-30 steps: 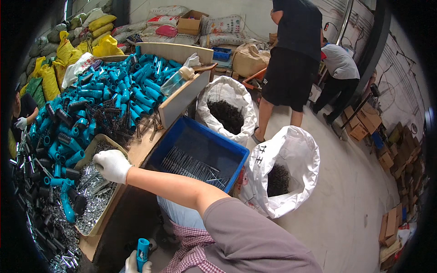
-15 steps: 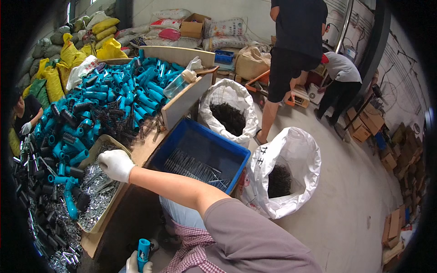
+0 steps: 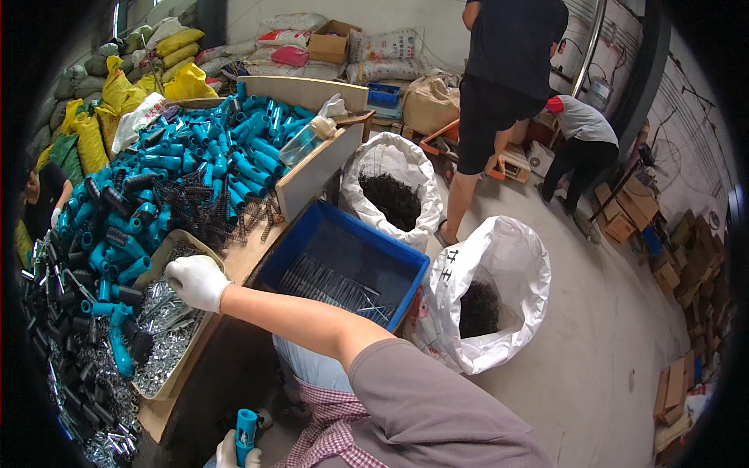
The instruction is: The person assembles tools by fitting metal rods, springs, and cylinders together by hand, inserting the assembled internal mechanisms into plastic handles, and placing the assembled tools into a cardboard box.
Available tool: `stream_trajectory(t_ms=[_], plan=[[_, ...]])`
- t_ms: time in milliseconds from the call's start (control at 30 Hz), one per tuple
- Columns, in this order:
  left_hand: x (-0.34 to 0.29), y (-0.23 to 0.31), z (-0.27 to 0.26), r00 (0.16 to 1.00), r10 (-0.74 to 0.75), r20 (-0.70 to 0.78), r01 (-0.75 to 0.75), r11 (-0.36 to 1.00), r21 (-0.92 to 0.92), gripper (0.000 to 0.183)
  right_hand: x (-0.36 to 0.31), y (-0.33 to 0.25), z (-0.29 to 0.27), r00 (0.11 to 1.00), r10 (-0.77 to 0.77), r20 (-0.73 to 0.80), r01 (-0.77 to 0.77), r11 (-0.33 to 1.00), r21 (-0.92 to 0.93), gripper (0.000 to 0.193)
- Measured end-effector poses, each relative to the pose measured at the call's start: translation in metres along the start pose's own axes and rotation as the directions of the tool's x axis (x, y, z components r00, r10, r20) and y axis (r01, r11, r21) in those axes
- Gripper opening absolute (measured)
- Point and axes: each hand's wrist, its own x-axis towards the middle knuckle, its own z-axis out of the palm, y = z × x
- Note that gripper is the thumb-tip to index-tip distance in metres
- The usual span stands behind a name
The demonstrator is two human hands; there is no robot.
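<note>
Tube [image 3: 246, 425] sits grasped in left hand [image 3: 227, 452], well apart from curled right hand [image 3: 198, 283], whose hold I cannot tell.

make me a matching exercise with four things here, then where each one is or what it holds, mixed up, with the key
Things:
1. right hand
2. left hand
3. blue bin
4. white sack nearest the person

Places or contents:
A. holds thin metal rods
B. has dark, wiry-looking contents inside
C. over a cream tray of small metal parts
D. around a teal tube, at the picture's lower edge

Right pairs: 1-C, 2-D, 3-A, 4-B
</note>
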Motion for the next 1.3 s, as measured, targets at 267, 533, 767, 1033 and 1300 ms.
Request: stream_trajectory(t_ms=[267, 533, 767, 1033, 1300], plan=[[0.004, 0.001, 0.001, 1.000, 0.016, 0.006, -0.016, 1.000, -0.021, 0.046, 0.001, 0.002, 0.000, 0.999, 0.026, 0.042, -0.026, 1.000, -0.015, 0.010], [0.003, -0.003, 0.000, 0.999, 0.039, 0.002, -0.038, 0.999, -0.013, 0.046, 0.001, 0.002, 0.001, 0.999, 0.026, 0.043, -0.025, 1.000, -0.012, 0.011], [0.002, -0.008, 0.002, 0.999, 0.036, 0.002, -0.035, 0.998, -0.061, 0.045, 0.000, 0.002, 0.001, 0.999, 0.014, 0.034, -0.013, 1.000, -0.021, 0.011], [0.002, -0.005, 0.000, 0.998, 0.064, -0.006, -0.064, 0.998, 0.008, 0.046, 0.001, 0.003, 0.001, 0.999, 0.019, 0.042, -0.018, 0.999, -0.033, 0.011], [0.001, -0.002, -0.002, 0.999, 0.049, -0.011, -0.049, 0.998, 0.047, 0.046, 0.001, 0.001, 0.001, 0.999, 0.017, 0.049, -0.016, 1.000, -0.013, 0.011]])
